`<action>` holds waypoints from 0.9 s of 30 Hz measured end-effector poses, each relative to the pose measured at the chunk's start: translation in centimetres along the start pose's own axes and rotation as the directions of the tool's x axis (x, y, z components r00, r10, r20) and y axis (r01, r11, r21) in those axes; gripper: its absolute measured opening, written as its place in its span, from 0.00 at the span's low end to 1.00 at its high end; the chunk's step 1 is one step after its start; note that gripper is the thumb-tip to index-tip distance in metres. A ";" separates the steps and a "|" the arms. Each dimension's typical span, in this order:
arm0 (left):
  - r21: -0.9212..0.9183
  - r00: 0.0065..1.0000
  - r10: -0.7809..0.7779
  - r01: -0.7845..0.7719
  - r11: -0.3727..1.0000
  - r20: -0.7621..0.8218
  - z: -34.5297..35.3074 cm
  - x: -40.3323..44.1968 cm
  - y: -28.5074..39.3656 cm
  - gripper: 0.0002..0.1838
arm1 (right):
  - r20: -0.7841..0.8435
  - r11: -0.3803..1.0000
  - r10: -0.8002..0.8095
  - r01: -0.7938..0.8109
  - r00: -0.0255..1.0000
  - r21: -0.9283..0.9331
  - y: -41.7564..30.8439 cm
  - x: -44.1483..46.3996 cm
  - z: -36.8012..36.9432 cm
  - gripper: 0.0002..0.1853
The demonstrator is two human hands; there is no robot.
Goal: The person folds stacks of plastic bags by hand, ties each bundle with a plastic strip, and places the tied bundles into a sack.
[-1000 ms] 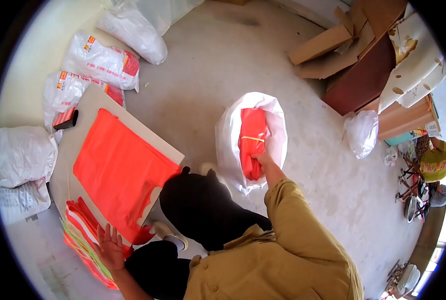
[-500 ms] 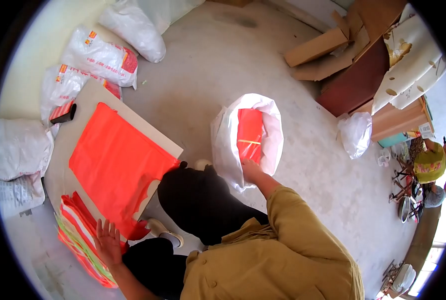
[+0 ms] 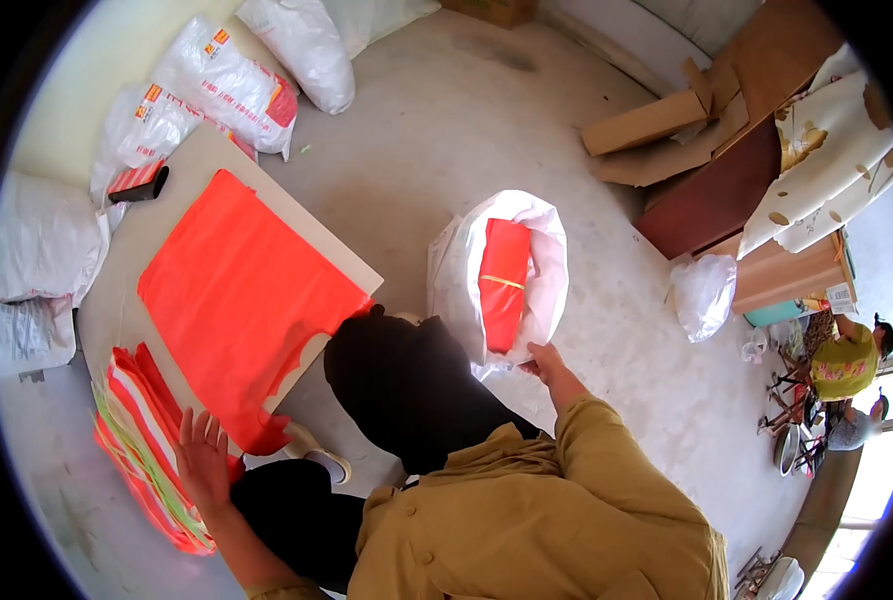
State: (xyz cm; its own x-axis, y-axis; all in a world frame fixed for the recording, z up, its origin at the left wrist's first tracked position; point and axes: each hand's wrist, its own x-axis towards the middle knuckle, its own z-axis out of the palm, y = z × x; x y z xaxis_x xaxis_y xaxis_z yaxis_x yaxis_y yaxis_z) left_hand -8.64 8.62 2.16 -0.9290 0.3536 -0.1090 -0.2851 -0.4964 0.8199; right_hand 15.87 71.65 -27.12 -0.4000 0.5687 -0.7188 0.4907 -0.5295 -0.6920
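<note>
My right hand [image 3: 546,364] closes its fingers on the lower rim of an open white sack [image 3: 450,262] that stands on the floor. Inside the sack lies a folded red bundle [image 3: 504,262] with a yellow band around it. My left hand [image 3: 204,464] is open, palm up and fingers spread, beside a stack of red, white and green sheets [image 3: 156,450]. To its upper right, a flat red sheet with a cut-out curved edge [image 3: 251,290] covers much of a pale board [image 3: 341,262]. My dark-clad knee hides the board's near corner.
Filled white bags [image 3: 228,82] line the wall at the upper left, near a dark object [image 3: 148,184] on the board. Cardboard [image 3: 656,125] and a clear plastic bag [image 3: 704,295] are on the right. Farther off sit other people [image 3: 844,362] among stools.
My right hand has moved from the lower end of the red bundle inside the sack to the sack's rim. My left hand stays spread; the view has shifted slightly.
</note>
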 end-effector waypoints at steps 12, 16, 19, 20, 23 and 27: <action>-0.018 0.999 0.010 -0.010 1.000 0.040 -0.1 0.0 -0.5 0.33 | -0.012 0.804 -0.258 0.208 0.966 -0.558 -8.4 -6.8 2.9 0.16; -0.027 1.000 0.011 -0.010 1.000 0.025 -0.4 0.2 -0.5 0.33 | -0.008 0.348 -0.612 0.260 0.791 -0.901 -5.9 -4.8 1.8 0.21; -0.021 1.000 0.005 -0.005 1.000 0.013 -0.5 0.1 -0.6 0.33 | 0.095 0.129 -0.802 0.327 0.590 -0.936 -6.8 -7.2 2.3 0.21; -0.018 1.000 0.003 -0.003 1.000 0.009 -0.5 0.2 -0.6 0.33 | 0.196 0.048 -0.823 0.409 0.533 -0.911 -8.0 -8.4 2.6 0.19; 0.002 1.000 -0.003 0.003 1.000 0.000 -0.6 0.2 -0.6 0.32 | 0.461 -0.105 -0.695 0.557 0.551 -0.824 -9.3 -7.1 3.9 0.16; 0.009 1.000 -0.009 0.009 1.000 -0.006 -0.6 0.4 -0.6 0.32 | 0.586 -0.038 -0.018 0.585 0.810 -0.810 -8.7 -3.3 7.3 0.17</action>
State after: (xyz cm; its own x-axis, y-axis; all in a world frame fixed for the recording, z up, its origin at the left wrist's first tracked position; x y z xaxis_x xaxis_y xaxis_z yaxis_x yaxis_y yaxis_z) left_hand -8.99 8.58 1.30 -0.9280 0.3529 -0.1197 -0.2912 -0.4863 0.8239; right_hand 7.24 69.81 -19.24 -0.7864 0.1019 -0.6092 0.3748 0.8628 -0.3394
